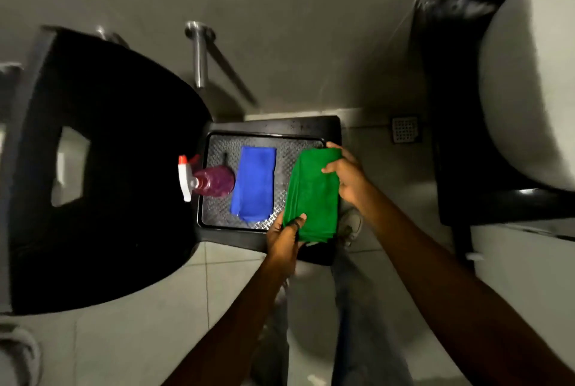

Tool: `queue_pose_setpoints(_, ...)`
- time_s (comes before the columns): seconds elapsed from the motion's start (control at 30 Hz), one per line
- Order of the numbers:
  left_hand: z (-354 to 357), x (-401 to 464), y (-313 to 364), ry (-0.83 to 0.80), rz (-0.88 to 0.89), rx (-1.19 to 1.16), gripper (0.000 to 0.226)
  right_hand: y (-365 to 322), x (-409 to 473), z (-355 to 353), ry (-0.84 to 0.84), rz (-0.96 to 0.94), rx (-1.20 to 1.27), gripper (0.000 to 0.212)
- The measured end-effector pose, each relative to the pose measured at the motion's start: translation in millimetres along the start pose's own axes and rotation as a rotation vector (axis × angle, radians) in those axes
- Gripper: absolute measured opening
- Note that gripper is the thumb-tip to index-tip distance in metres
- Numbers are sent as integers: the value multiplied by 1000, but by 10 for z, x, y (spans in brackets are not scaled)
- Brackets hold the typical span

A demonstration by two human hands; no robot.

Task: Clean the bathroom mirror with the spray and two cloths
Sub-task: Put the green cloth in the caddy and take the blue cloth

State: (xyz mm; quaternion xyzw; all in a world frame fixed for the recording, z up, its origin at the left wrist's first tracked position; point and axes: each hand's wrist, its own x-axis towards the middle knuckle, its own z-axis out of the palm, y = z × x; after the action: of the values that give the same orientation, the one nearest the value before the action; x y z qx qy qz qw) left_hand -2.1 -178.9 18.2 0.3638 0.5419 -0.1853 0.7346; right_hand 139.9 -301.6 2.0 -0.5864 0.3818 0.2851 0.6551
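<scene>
Hands, 2: left hand (284, 238) and right hand (345, 175) grip 1 green cloth (312, 196); 1 blue cloth (254, 183), 1 spray bottle (211, 182).

A tray (267, 137) sits on a stool (323, 126). On it, the spray bottle (214, 182) stands leftmost, one folded cloth (253, 183) lies beside it, and the other cloth (312, 196) lies rightmost, seemingly overhanging the tray's near edge, between both hands.

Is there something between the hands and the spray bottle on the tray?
Yes. The blue cloth lies flat on the tray between the spray bottle and the green cloth, which both hands hold: left hand, right hand.
</scene>
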Motion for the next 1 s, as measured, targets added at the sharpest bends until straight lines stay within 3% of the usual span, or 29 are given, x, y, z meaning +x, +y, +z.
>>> queue_pose_setpoints(0.1, -180, 519, -105, 47, 30, 31, 41, 312, 526, 141, -14, -91, -164, 72)
queue_pose_setpoints(0.17, -217, 727, -90, 90, 73, 97, 23, 384, 714, 183, -38, -171, -284, 69)
queue_pose_setpoints(0.27, -360, 893, -72, 433, 278, 446, 18, 397, 777, 230, 1, -406, -573, 58)
queue_pose_setpoints(0.33, -482, 892, -1, 645, 385, 665, 36, 383, 673, 243, 70, -594, -733, 52)
queue_pose_setpoints(0.43, -557, 914, 242, 754, 372, 795, 68, 371, 447, 259, 76, -694, -792, 45)
queue_pose_setpoints(0.53, -586, 1044, 445, 703, 239, 929, 102, 477, 241, 228, -9, -603, -644, 39)
queue_pose_setpoints(0.6, -619, 1132, 528, 678, 139, 952, 104, 537, 150, 210, -65, -534, -560, 38)
queue_pose_setpoints(0.73, -576, 1038, 638, 522, 63, 820, 66, 587, -37, 190, -128, -406, -417, 32)
queue_pose_setpoints(0.83, -351, 801, 742, 378, 42, 458, 42, 578, -205, 216, -94, -155, -154, 31)
queue_pose_setpoints(0.9, -97, 507, 862, 184, -42, 233, 29, 503, -354, 261, -54, 36, 78, 33)
queue_pose_setpoints(1.0, 278, -44, 1089, -6, -123, 155, 16, 333, -661, 318, -8, 298, 384, 34)
